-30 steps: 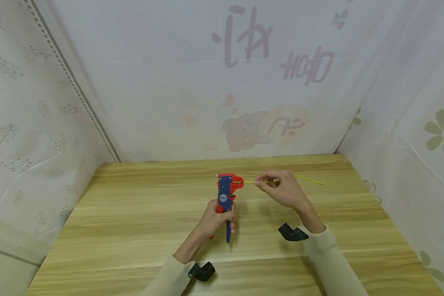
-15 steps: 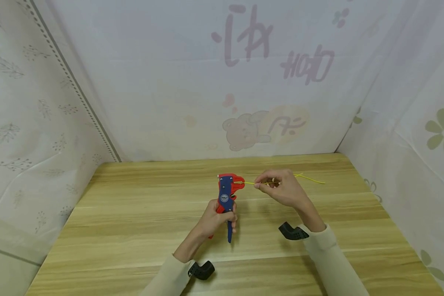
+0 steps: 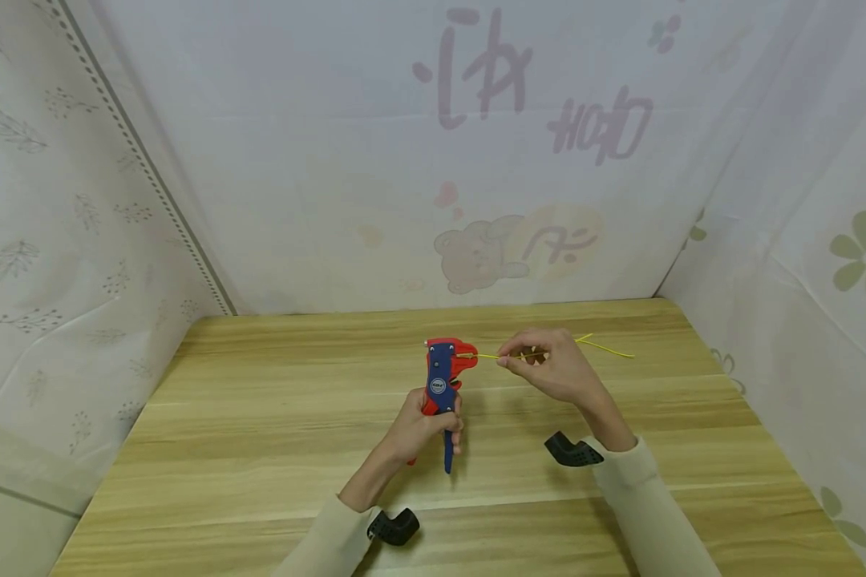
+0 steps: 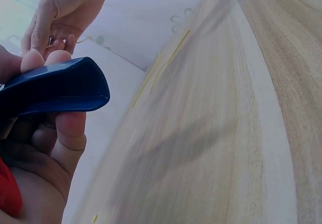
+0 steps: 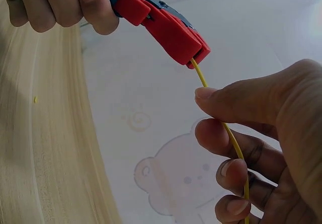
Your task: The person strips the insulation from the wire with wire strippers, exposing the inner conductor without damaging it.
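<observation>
In the head view my left hand [image 3: 420,425] grips the handles of a blue and red wire stripper [image 3: 440,370], held upright above the wooden table. My right hand [image 3: 556,367] pinches a yellow wire [image 3: 487,356] between thumb and forefinger, just right of the tool's red nose. The right wrist view shows the yellow wire [image 5: 200,74] entering the red nose [image 5: 176,38], its end hidden inside. From the pinch it runs back past the curled fingers. One blue handle [image 4: 60,85] of the stripper fills the left side of the left wrist view, with fingers around it.
More yellow wire [image 4: 171,58] lies on the table [image 4: 216,148], beyond the right hand. A tiny yellow scrap [image 5: 35,99] lies on the wood. Black wrist mounts [image 3: 395,527] are on both sleeves. Patterned cloth walls [image 3: 332,160] stand behind and at both sides.
The stripper's head has shifted very slightly right. A tail of wire now shows more clearly behind the right hand. Both hands keep their grips.
</observation>
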`<state>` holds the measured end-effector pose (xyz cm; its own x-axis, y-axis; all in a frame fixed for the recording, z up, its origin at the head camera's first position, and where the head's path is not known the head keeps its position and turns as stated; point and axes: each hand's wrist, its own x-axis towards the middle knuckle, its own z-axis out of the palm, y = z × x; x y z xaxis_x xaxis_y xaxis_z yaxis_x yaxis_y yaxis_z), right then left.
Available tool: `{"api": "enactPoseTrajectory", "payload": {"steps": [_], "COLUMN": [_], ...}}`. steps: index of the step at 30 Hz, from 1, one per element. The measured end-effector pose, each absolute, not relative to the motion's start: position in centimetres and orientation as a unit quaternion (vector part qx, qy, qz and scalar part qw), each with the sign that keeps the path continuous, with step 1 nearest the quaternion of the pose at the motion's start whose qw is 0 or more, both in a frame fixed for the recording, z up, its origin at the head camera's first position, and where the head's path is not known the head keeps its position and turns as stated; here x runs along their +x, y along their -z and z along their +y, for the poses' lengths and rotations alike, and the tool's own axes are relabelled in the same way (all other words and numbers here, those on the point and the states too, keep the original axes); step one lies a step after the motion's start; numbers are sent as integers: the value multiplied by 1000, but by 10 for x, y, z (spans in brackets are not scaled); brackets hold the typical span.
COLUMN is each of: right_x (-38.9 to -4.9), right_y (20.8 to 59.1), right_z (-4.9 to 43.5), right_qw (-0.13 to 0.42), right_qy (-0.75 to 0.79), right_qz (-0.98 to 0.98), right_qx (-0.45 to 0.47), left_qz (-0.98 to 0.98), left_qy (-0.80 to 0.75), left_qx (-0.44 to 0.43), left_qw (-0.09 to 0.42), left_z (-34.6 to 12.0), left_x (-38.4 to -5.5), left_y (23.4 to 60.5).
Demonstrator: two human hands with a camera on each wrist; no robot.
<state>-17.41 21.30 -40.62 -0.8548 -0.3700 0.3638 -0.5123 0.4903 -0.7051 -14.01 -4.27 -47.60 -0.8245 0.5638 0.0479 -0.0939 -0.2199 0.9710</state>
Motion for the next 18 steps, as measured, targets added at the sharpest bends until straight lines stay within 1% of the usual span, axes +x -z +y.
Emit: {"api": "enactPoseTrajectory", "payload": {"steps": [6,10,13,18], "right_x": [-173,-173,-174,-174], "right_y": [406,406,407,408], "right_z": [214,213,212,211], "right_qw": [74,67,65,71], "right_qy": [-436,-432,-423,-414], "right_qz": [-859,-861,-865,-869], "right_qx": [259,260,262,260], "left_qz": [592,614,617,593], "left_qy": [-754,-749,-751,-754], "left_qx": [189,164,150,185], "left_qw": [211,187,182,213], "left_z": [-40,-38,-40,-45], "left_x": [-138,-137,-138,-141], "left_y": [476,475,474,478]}}
